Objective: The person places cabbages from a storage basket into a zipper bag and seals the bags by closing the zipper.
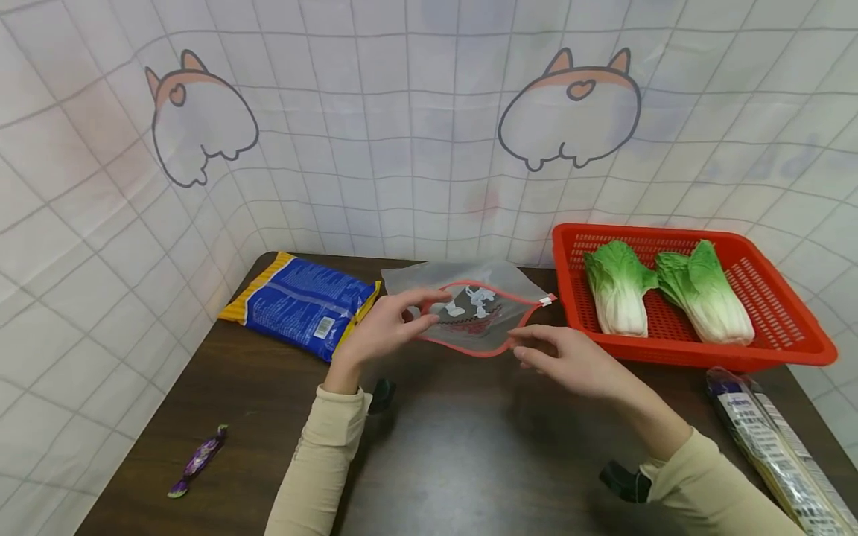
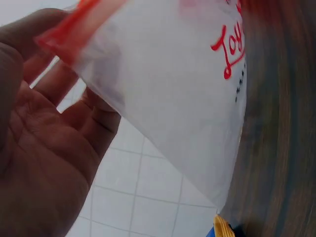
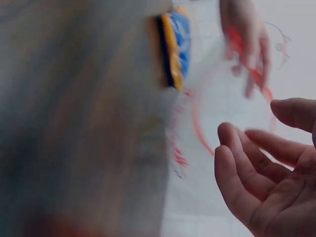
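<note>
Nearest, on the dark table [image 1: 469, 461], two sleeved forearms reach forward. Left hand [image 1: 382, 327]: fingers curled, pinching the red rim of a clear zip bag [image 1: 479, 298] at its left side. Right hand [image 1: 570, 361]: fingers loosely spread and relaxed just below the bag's right rim; whether they touch it cannot be told. Bag mouth gapes between the fingers. Left of the left fingers, blue packet [image 1: 302, 304]. Beyond the right fingers, red basket [image 1: 791, 346] with two cabbages [image 1: 620, 286].
</note>
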The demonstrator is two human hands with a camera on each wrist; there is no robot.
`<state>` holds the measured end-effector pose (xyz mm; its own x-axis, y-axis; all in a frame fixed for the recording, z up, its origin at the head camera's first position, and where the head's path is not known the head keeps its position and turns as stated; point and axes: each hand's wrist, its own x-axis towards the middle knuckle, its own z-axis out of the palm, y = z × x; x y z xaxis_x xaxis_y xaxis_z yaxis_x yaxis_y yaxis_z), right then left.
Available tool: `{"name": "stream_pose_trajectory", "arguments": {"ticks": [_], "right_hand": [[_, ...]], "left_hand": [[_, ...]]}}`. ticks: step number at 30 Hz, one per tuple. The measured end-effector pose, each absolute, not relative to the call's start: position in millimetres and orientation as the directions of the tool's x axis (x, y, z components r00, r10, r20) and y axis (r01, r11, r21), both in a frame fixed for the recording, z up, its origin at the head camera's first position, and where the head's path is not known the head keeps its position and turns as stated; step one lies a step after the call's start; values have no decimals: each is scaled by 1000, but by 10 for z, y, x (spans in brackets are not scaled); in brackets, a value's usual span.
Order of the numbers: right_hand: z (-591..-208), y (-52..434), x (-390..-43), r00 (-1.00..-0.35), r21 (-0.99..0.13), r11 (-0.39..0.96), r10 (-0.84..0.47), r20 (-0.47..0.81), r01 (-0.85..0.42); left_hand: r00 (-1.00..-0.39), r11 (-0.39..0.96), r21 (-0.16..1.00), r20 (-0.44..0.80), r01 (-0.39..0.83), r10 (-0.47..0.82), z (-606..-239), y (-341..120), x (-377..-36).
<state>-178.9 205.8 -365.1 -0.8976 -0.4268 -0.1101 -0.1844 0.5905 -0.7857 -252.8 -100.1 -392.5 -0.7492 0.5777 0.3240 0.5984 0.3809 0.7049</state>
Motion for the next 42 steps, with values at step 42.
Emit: {"name": "stream_pose_trajectory", "arguments": {"ticks": [42], "right_hand": [[-3667, 4003, -2988, -925, -887, 339, -103, -367, 314]], "left_hand": [[-778, 405, 737, 257, 542, 574, -3965, -956, -2486]]}}
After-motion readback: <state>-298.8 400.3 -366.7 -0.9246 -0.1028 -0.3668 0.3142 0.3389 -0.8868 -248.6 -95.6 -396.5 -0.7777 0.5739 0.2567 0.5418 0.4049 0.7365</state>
